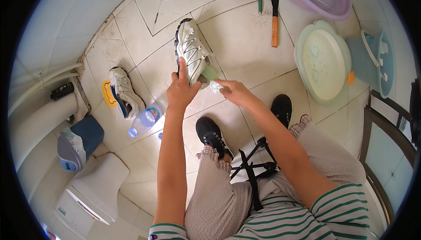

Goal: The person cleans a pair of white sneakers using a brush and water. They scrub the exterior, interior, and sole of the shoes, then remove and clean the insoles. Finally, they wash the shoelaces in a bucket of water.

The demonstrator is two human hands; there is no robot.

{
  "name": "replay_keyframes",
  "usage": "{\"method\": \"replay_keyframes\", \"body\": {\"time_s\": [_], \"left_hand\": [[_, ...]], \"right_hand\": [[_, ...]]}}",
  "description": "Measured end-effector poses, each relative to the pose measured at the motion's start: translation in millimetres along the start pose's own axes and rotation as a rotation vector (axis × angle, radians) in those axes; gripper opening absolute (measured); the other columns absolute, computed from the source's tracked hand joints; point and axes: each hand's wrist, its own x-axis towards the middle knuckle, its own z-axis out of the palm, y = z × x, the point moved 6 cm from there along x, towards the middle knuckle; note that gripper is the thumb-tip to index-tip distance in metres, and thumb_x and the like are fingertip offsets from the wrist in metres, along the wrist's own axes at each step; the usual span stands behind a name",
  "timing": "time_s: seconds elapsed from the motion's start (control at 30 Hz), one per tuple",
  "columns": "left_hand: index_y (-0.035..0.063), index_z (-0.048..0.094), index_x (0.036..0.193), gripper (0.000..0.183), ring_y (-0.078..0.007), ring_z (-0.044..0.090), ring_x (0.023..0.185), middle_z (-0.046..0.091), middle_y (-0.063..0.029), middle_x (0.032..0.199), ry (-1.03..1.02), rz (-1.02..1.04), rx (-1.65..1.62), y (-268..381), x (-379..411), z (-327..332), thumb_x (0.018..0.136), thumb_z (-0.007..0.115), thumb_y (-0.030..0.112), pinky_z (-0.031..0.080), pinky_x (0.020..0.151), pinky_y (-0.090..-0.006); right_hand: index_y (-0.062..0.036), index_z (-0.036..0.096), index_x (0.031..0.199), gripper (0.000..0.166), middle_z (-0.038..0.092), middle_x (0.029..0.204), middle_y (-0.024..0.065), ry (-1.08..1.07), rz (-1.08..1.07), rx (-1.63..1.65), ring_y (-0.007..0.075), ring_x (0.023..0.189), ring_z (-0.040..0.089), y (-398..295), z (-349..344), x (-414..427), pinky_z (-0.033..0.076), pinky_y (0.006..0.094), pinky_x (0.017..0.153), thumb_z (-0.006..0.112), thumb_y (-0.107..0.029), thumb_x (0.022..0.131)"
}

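Note:
A white and silver sneaker [191, 47] with a dark sole lies tilted on the tiled floor, its toe pointing away from me. My left hand [183, 90] presses on its heel end, index finger along the sole side and thumb on the near end. My right hand [237, 92] grips a pale green brush [210, 73] against the shoe's right side near the heel. The brush's bristles are hidden. Clear, wet-looking suds or water show on the floor under the brush. The other sneaker [126, 92] stands to the left, by a yellow bear-shaped item [108, 92].
A plastic bottle [147, 119] lies left of my feet. Further left are a blue bin [87, 134] and a toilet [95, 187]. To the right stand a green basin [300, 55], a purple basin [306, 4] and a blue bucket [361, 54]. A wooden-handled tool [275, 31] lies ahead.

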Motion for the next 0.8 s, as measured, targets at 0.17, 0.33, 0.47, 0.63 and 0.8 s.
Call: {"method": "replay_keyframes", "body": {"time_s": [0.17,0.33,0.47,0.63,0.8], "left_hand": [[0.0228,0.006,0.146,0.096,-0.0389,0.059,0.087,0.051,-0.0207,0.103,0.001,0.034,-0.115,-20.9,2.1,-4.2,0.069,0.062,0.036,0.049,0.075,-0.0441],[0.0241,0.003,0.146,0.096,-0.0404,0.057,0.094,0.051,-0.0233,0.11,-0.007,0.048,-0.253,-47.1,8.5,-0.5,0.07,0.061,0.035,0.047,0.081,-0.0441],[0.0243,0.002,0.146,0.097,-0.0403,0.057,0.095,0.051,-0.0235,0.11,-0.024,0.028,-0.253,-44.2,6.4,-2.6,0.07,0.06,0.035,0.047,0.082,-0.0441],[0.0227,0.007,0.146,0.095,-0.0398,0.058,0.091,0.052,-0.0226,0.105,0.03,0.035,-0.244,-30.9,1.9,-1.3,0.069,0.06,0.035,0.048,0.079,-0.0427],[0.0207,0.024,0.143,0.088,-0.0347,0.059,0.064,0.05,-0.017,0.086,0.297,0.092,-0.127,-11.9,-3.0,3.1,0.067,0.066,0.035,0.05,0.057,-0.0433]], "right_hand": [[-0.0133,0.052,0.126,0.041,0.064,0.089,0.0164,0.005,0.119,-0.342,0.033,0.082,0.061,-15.3,-30.0,-30.0,0.047,0.0384,0.074,0.055,-0.015,0.086],[-0.0108,0.061,0.113,0.029,0.062,0.079,0.0152,0.224,0.044,-0.355,0.0325,0.072,0.06,-43.6,-31.0,-53.9,0.048,0.0408,0.065,0.055,-0.016,0.085],[-0.0066,0.063,0.103,0.022,0.061,0.072,0.0133,0.168,-0.018,-0.611,0.0319,0.067,0.062,-62.8,1.3,-25.1,0.049,0.0424,0.059,0.053,-0.016,0.086],[-0.0016,0.06,0.095,0.017,0.062,0.076,0.0188,0.222,-0.19,-0.793,0.0345,0.07,0.063,-83.9,-18.3,63.2,0.051,0.0436,0.06,0.048,-0.007,0.084],[-0.0179,0.056,0.123,0.046,0.06,0.071,0.0211,0.094,0.042,-0.634,0.0336,0.065,0.062,-20.8,22.0,9.1,0.049,0.0444,0.061,0.051,-0.008,0.079]]}}
